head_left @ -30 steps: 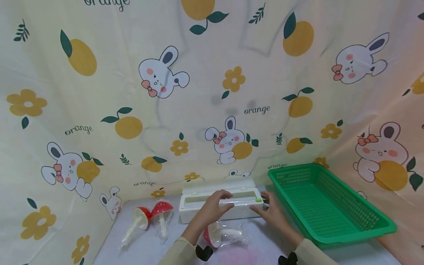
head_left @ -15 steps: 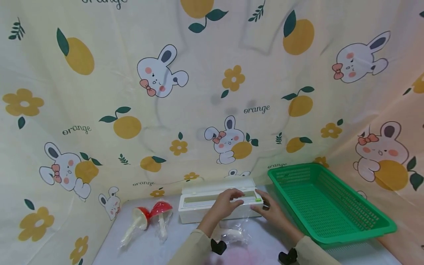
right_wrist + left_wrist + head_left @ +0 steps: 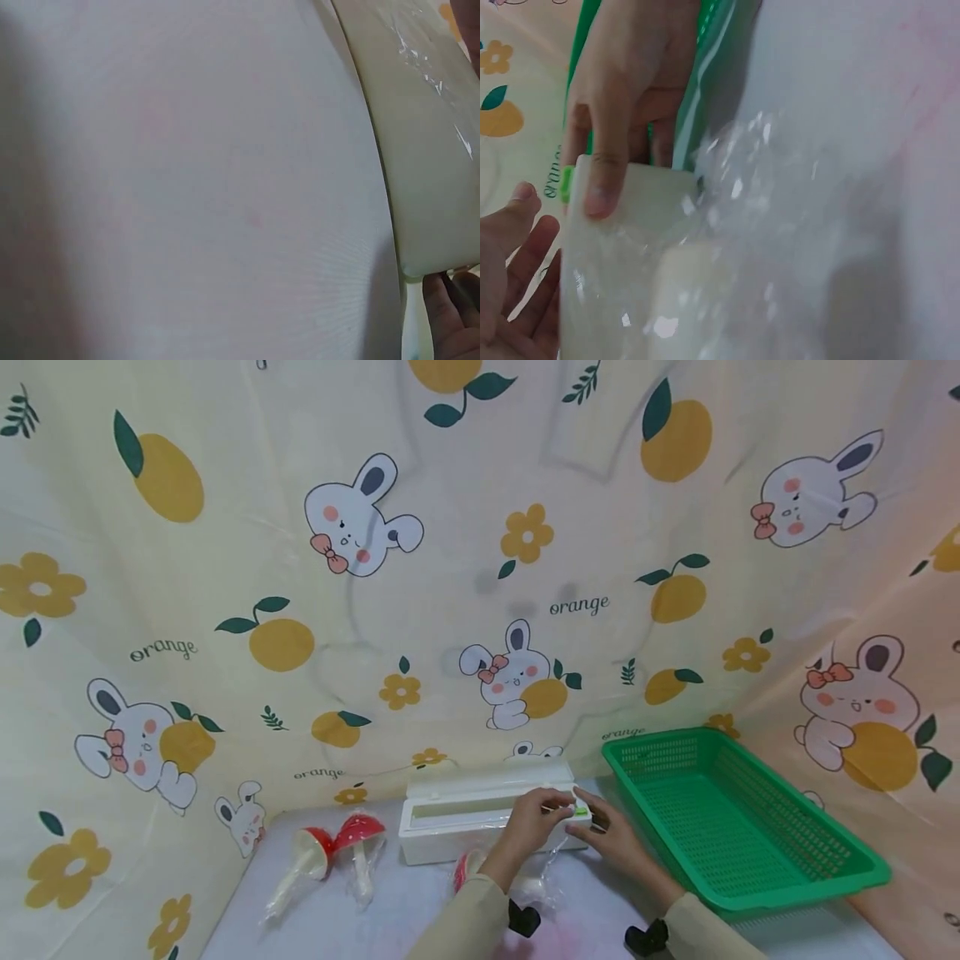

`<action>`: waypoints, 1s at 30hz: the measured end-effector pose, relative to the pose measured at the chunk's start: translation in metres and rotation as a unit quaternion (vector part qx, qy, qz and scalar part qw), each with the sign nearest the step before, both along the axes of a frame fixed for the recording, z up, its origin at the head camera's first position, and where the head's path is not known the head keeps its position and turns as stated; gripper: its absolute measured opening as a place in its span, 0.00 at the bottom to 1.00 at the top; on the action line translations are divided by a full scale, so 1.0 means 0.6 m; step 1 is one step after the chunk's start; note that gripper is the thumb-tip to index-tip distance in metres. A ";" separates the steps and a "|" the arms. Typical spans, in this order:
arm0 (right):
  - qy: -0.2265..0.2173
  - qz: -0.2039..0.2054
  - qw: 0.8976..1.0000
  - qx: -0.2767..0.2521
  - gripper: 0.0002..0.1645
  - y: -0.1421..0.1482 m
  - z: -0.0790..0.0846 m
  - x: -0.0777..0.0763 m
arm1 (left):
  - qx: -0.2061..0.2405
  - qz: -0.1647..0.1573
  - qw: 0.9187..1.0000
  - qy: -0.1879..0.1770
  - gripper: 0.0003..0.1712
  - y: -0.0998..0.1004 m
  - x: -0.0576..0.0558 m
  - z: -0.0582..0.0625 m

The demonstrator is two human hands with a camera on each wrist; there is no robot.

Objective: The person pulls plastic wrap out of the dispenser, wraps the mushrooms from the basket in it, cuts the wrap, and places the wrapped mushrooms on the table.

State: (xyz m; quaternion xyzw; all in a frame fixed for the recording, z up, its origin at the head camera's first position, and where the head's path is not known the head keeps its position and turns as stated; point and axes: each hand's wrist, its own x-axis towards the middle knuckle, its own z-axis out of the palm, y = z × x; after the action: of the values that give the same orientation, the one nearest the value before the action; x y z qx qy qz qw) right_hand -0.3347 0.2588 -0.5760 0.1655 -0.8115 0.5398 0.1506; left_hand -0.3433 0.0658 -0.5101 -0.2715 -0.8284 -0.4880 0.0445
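A long white cling film dispenser (image 3: 435, 843) stands on the table with its lid raised at the back. Its green slider (image 3: 581, 811) sits at the right end. My right hand (image 3: 618, 839) grips that end, its thumb on the front face in the left wrist view. My left hand (image 3: 534, 822) is over the top near the slider; the left wrist view shows its fingers (image 3: 532, 244) spread beside the box, with nothing in them. Clear film (image 3: 761, 176) hangs at the front. A wrapped red-capped toy mushroom (image 3: 467, 867) lies before the box, partly hidden by my left forearm.
Two more wrapped toy mushrooms, one with its cap turned sideways (image 3: 300, 864) and one with its cap up (image 3: 361, 843), lie on the left. A green slotted basket (image 3: 795, 893) stands close on the right. Behind the table hangs a patterned curtain (image 3: 450, 568).
My left hand has travelled right along the top of the dispenser toward the green slider. My right hand keeps its place at the right end. The head view has shifted slightly.
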 end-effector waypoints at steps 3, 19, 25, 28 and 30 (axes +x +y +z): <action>0.009 0.000 1.000 0.000 0.43 -0.002 0.002 0.002 | -0.007 0.022 1.000 -0.007 0.12 0.008 0.004 -0.003; -0.008 0.004 1.000 -0.004 0.42 0.001 -0.004 0.001 | -0.083 0.148 0.985 0.009 0.05 0.038 0.005 -0.020; -0.018 0.007 1.000 -0.006 0.43 0.003 -0.004 -0.002 | -0.081 0.161 0.983 0.031 0.05 0.037 0.003 -0.016; -0.027 0.006 1.000 -0.008 0.43 0.004 -0.004 -0.002 | -0.082 0.158 0.984 0.027 0.06 0.035 0.002 -0.015; -0.037 0.007 0.999 -0.010 0.43 0.004 -0.004 -0.002 | -0.084 0.155 0.984 0.019 0.06 0.033 0.001 -0.015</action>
State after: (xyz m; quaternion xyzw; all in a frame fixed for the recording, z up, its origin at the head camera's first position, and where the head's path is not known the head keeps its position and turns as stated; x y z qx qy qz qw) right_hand -0.3361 0.2611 -0.5785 0.1495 -0.8102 0.5543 0.1187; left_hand -0.3427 0.0858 -0.5189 -0.1518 -0.8974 -0.3986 0.1128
